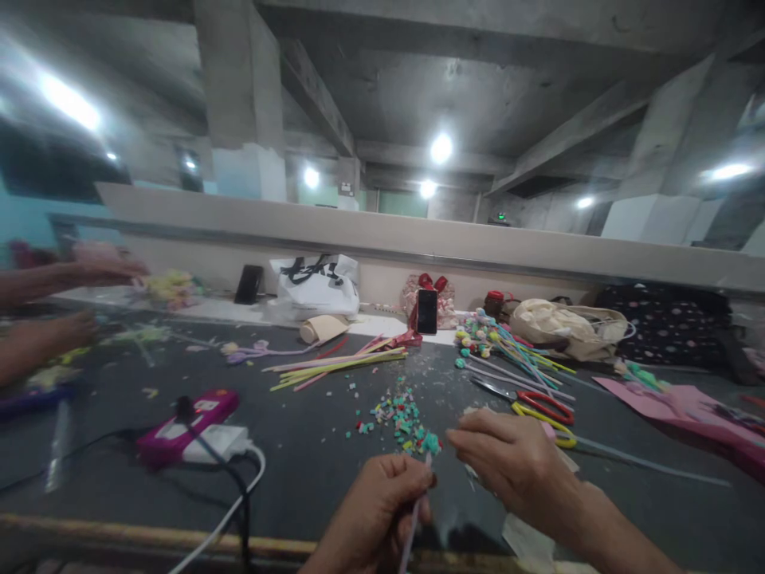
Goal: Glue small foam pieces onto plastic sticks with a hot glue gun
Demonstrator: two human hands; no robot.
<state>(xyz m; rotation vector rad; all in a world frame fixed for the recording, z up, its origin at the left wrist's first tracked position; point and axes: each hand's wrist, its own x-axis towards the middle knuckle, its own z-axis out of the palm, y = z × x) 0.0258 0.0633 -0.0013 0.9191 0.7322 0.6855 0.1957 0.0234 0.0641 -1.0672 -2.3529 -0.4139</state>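
Note:
Near the table's front edge, my left hand [391, 498] pinches a pale lilac stem [410, 536] between thumb and fingers. A small teal flower-like tip [430, 443] tops the stem. Just right of that tip is my right hand [515, 456], its fingers stretched out side by side and not touching the stem; its palm side is hidden. Beyond both hands lies a scatter of small teal, pink, yellow and red bits [402, 412]. Scissors with red handles [545, 404] and a yellow-handled pair [565, 433] rest beyond my right hand.
Yellow and pink strips [340, 364] lie mid-table, with finished-looking stems [478, 339] further right. A magenta power strip [170, 442] with cables sits left. Behind stand a phone [426, 311] and a white bag [319, 288]. Another person's hands [65, 335] are far left.

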